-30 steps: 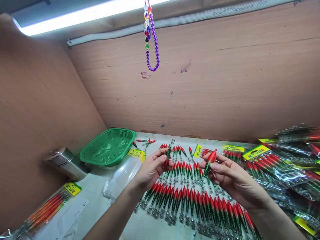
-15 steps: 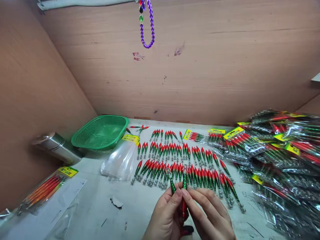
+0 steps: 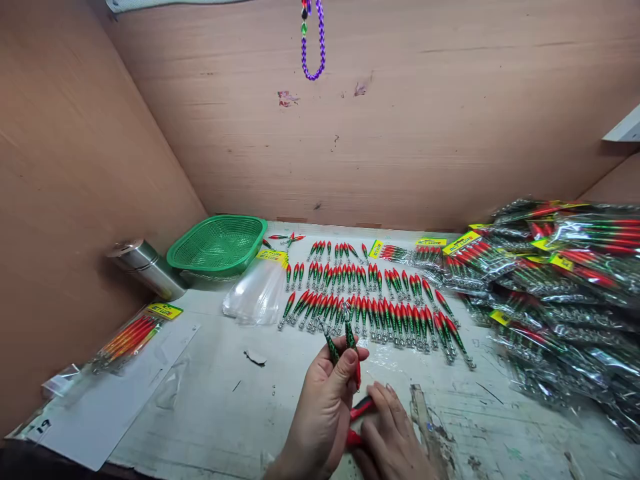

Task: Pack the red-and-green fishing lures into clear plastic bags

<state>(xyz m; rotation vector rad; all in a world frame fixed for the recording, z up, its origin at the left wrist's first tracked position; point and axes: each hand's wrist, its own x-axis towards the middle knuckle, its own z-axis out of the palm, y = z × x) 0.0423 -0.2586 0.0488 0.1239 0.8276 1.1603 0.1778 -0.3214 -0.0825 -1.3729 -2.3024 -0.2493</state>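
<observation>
Wooden panels (image 3: 300,153) back the pale counter (image 3: 200,413) in the head view. Two lures (image 3: 351,340) now sit in the left hand (image 3: 320,410) alone, its grip pinching them, hooks up; the right hand (image 3: 393,437) has left them for red-and-black handles (image 3: 363,405) on the counter. Lure rows (image 3: 400,323) lie beyond. Whether the right grip has closed, I cannot tell; fingers hide one lure's lower end and much of the handles.

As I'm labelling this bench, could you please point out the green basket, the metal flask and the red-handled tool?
Green basket (image 3: 219,244): head view, inner mesh.
Metal flask (image 3: 157,271): head view, side of its body.
Red-handled tool (image 3: 354,439): head view, lower handle.
</observation>
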